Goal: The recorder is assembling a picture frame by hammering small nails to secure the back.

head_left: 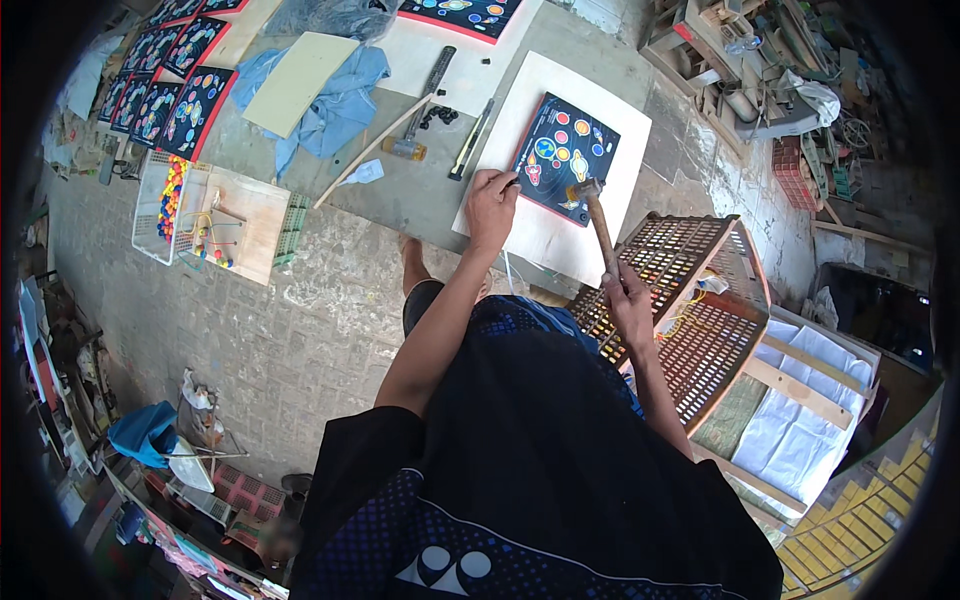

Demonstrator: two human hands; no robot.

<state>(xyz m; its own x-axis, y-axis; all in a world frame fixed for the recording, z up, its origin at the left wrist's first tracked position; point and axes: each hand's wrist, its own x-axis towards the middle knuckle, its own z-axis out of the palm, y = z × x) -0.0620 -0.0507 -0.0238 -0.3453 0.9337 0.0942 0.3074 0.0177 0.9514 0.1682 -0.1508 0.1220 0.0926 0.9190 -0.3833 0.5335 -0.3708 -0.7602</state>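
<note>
My right hand [630, 305] is closed round the wooden handle of a hammer [600, 228]. The hammer's head is over the lower right part of a dark printed board [562, 145] with coloured planets and a red edge; whether it touches cannot be told. My left hand [492, 212] is at the board's lower left corner, fingers pinched together. A tiny dark bit shows at its fingertips, too small to name. Under the board lies a white sheet [625, 112] on the grey worktable [408, 212].
Left of the sheet lie a screwdriver [470, 140], small black pieces [440, 117], a yellow-handled tool [404, 149] and a thin stick [372, 150]. Similar boards [197, 112] stand far left, above a bin of coloured beads [172, 205]. A brown plastic crate [715, 340] is beside my right arm.
</note>
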